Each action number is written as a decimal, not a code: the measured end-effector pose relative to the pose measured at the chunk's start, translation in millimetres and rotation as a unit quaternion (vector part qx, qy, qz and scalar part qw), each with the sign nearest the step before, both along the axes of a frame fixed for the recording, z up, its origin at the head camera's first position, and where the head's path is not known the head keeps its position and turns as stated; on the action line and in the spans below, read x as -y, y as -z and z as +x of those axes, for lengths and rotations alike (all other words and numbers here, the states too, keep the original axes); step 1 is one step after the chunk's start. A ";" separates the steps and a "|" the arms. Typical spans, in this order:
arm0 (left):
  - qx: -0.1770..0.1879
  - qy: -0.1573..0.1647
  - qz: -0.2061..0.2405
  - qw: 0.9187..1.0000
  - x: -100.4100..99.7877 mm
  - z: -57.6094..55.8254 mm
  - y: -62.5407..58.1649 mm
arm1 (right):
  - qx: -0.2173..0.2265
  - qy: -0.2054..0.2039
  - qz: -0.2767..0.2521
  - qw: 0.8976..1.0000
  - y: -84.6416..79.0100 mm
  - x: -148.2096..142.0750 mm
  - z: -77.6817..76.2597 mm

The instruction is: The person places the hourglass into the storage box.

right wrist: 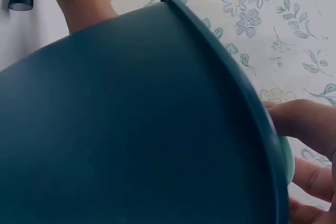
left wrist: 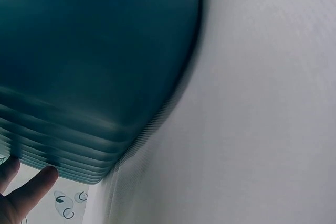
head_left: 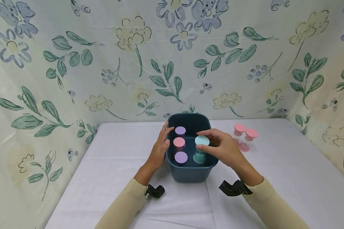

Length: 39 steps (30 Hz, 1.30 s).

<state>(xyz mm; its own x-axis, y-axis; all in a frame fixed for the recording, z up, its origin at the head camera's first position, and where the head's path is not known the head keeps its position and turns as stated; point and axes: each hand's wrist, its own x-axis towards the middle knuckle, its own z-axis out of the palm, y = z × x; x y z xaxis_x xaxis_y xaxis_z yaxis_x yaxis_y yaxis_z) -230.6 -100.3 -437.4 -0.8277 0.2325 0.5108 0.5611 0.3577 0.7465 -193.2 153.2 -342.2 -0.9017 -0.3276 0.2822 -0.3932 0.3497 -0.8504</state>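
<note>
A mint-capped sand timer (head_left: 202,140) stands inside the right half of a dark blue plastic bin (head_left: 192,175). My right hand (head_left: 222,147) pinches its cap between thumb and fingers. Against the bin's left wall rests my left hand (head_left: 159,148), fingers fairly straight along the outside near the rim. In the left wrist view its fingertips (left wrist: 44,177) touch the ribbed end of the bin. Along the bin's left inner side stand a purple-capped timer (head_left: 180,131), a pink-capped one (head_left: 179,142) and another purple-capped one (head_left: 181,157). The bin wall hides most of the mint timer from the right wrist view.
Two pink sand timers (head_left: 247,139) stand close together on the white-covered table (head_left: 117,178), right of the bin and beyond my right hand. A floral cloth (head_left: 172,63) hangs behind the table and continues along both sides.
</note>
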 end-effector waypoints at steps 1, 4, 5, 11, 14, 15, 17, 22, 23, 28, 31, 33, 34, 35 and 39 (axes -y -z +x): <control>0.001 0.000 -0.001 1.000 0.0 -0.1 0.3 | -0.004 0.000 0.003 1.000 1.0 0.5 -0.3; 0.002 0.000 0.000 1.000 0.1 -0.5 1.1 | -0.020 0.006 0.018 1.000 3.8 2.2 -0.8; 0.000 0.001 0.001 1.000 0.2 -0.9 1.6 | -0.024 0.009 0.022 0.999 4.6 2.6 -0.9; -0.001 0.001 -0.002 1.000 -0.5 -0.9 0.7 | -0.040 0.012 0.032 0.999 8.4 4.9 0.4; -0.001 -0.001 -0.006 1.000 -0.9 0.2 -0.5 | -0.054 0.012 0.041 0.998 10.1 5.8 1.7; -0.001 -0.002 -0.006 1.000 -1.0 0.5 -0.8 | -0.059 0.013 0.046 0.997 10.6 6.1 2.1; 0.000 -0.002 -0.006 1.000 -1.0 0.8 -1.1 | -0.067 0.016 0.057 0.996 11.7 6.6 2.8; 0.002 0.000 -0.006 1.000 -1.0 1.1 -1.2 | -0.090 0.019 0.090 0.992 14.3 8.1 3.1; 0.002 0.001 -0.007 1.000 -0.9 1.1 -1.4 | -0.095 0.019 0.097 0.990 14.6 8.7 3.2; 0.005 -0.002 -0.008 1.000 -1.2 2.4 -4.1 | -0.117 0.026 0.131 0.984 16.3 11.8 3.4; 0.007 -0.005 -0.010 1.000 -1.8 3.2 -5.1 | -0.130 0.025 0.149 0.980 17.1 12.6 3.5; 0.006 -0.006 -0.011 1.000 -2.1 3.0 -4.7 | -0.133 0.021 0.158 0.978 16.8 12.9 3.7; 0.006 -0.006 -0.011 1.000 -2.1 2.8 -4.5 | -0.132 0.019 0.161 0.978 16.5 13.1 3.9; 0.006 -0.008 -0.012 1.000 -2.2 3.0 -4.5 | -0.131 0.018 0.164 0.978 16.2 13.2 4.3; 0.007 -0.007 -0.011 1.000 -2.4 3.2 -4.3 | -0.120 0.016 0.176 0.977 15.1 13.5 5.2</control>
<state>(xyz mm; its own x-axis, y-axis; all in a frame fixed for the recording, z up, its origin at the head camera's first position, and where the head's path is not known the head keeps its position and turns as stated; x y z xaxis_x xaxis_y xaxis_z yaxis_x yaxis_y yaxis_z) -227.4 -97.9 -433.1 -0.8377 0.2328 0.4941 0.5460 0.3819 0.7457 -188.0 139.7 -357.3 -0.8342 -0.4157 0.3622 -0.5513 0.6188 -0.5596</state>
